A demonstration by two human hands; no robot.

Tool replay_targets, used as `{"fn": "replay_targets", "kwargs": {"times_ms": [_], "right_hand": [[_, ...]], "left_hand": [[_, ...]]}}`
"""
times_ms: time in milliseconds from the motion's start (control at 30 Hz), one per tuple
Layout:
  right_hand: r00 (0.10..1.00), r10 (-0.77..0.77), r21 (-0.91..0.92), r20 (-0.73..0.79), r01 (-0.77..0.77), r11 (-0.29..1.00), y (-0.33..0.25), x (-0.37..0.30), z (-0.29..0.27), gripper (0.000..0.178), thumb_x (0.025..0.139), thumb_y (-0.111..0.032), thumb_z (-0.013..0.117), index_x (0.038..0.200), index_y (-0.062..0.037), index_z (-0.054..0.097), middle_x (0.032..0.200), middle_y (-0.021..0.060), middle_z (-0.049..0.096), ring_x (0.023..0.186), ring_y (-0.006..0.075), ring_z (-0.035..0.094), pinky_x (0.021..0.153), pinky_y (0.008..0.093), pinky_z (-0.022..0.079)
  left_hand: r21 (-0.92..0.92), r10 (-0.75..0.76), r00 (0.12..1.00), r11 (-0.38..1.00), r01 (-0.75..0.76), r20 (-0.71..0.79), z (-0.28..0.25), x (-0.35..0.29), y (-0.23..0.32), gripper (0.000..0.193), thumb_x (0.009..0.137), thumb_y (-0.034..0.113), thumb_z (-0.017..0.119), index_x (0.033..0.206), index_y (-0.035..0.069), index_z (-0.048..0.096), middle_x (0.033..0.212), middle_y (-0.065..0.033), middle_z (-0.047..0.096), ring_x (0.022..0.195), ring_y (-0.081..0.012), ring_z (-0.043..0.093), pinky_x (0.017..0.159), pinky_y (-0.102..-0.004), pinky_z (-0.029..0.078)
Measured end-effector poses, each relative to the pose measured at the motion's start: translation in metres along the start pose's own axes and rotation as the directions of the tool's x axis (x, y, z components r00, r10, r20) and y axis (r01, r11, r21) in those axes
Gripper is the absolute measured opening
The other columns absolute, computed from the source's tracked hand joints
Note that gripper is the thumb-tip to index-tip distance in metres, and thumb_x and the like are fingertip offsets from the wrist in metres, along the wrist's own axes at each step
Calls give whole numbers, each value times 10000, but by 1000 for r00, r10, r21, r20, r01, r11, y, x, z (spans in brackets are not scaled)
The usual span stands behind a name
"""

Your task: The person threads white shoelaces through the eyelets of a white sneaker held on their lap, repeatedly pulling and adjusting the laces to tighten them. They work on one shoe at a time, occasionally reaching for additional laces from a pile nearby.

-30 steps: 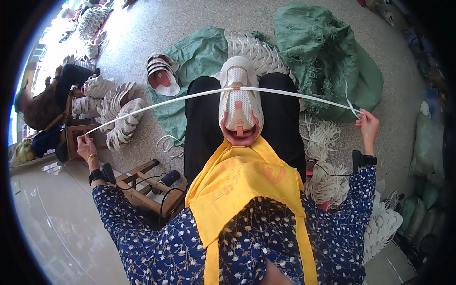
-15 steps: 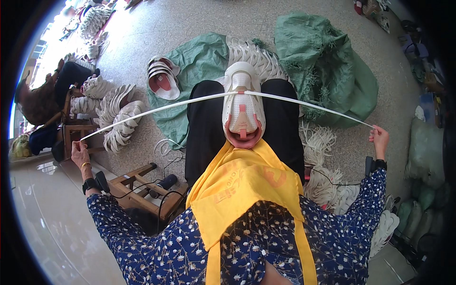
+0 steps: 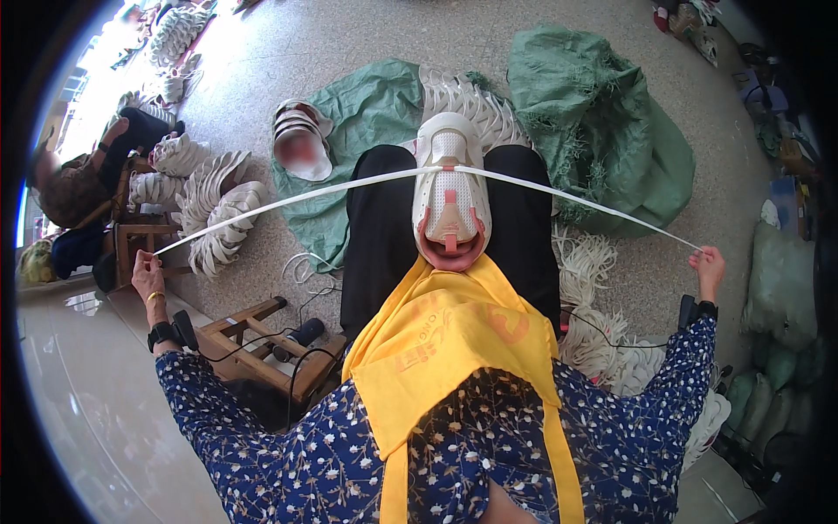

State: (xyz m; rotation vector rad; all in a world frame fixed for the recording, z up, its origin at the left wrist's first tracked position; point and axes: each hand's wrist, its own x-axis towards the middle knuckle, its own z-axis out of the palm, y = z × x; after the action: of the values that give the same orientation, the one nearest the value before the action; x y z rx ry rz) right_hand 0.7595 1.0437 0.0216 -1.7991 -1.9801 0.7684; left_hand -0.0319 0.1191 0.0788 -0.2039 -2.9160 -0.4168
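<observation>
A white and pink shoe upper (image 3: 450, 196) rests between my knees, its pink-lined opening toward me. One white shoelace (image 3: 305, 201) passes through it near the toe end and stretches out to both sides. My left hand (image 3: 147, 272) pinches one end of the lace, far out to the left. At the far right, my right hand (image 3: 709, 266) pinches the other end. Both halves are drawn nearly straight and look about equal in length.
Stacked shoe uppers (image 3: 225, 218) lie left of my knees, beside a wooden stool (image 3: 262, 345). A bundle of white laces (image 3: 589, 297) lies to the right. Green sacks (image 3: 602, 131) spread ahead on the floor. Another person (image 3: 78, 188) sits at the left.
My right hand has moved slightly outward and down with its lace end. My left hand stays nearly in place. The seated person at the left has shifted an arm.
</observation>
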Motion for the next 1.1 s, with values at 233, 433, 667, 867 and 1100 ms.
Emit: {"fn": "replay_targets", "kwargs": {"times_ms": [233,433,667,867,1100], "right_hand": [[982,-43,-64,185,55,996,-6,16,10,123,1003,-98,633,987,11,688,844,75,707,675,157,716,615,280,624],[982,-183,252,41,167,953,-61,18,20,183,993,-157,675,954,20,702,794,67,701,651,136,683,635,269,607],[735,-30,384,677,-318,867,-159,-113,102,262,952,-166,749,1104,45,718,905,76,737,752,113,708,724,240,610],[448,-217,349,867,-236,907,-297,-232,169,248,996,-169,699,1112,49,714,945,71,725,805,92,704,728,222,596],[383,-857,256,345,840,479,-327,-232,246,158,895,-48,682,1041,12,690,961,197,678,715,346,664,659,424,523]], "left_hand": [[43,86,996,995,-86,5,8,23,20,113,969,151,683,946,64,615,780,-78,658,726,-182,641,700,-344,517],[106,158,935,986,-130,-317,-5,44,45,122,973,163,649,984,42,663,858,-146,705,782,-281,692,745,-405,543],[-323,149,613,928,184,776,92,-73,172,102,896,115,684,839,31,682,749,-22,671,684,-105,653,603,-272,528],[-699,574,404,535,474,713,84,-187,342,103,920,40,725,882,45,629,874,-54,727,725,-83,658,641,-229,521],[-785,695,672,555,-274,257,109,-207,420,78,871,-1,667,877,-11,589,783,-141,681,704,-292,683,650,-374,520]]}}
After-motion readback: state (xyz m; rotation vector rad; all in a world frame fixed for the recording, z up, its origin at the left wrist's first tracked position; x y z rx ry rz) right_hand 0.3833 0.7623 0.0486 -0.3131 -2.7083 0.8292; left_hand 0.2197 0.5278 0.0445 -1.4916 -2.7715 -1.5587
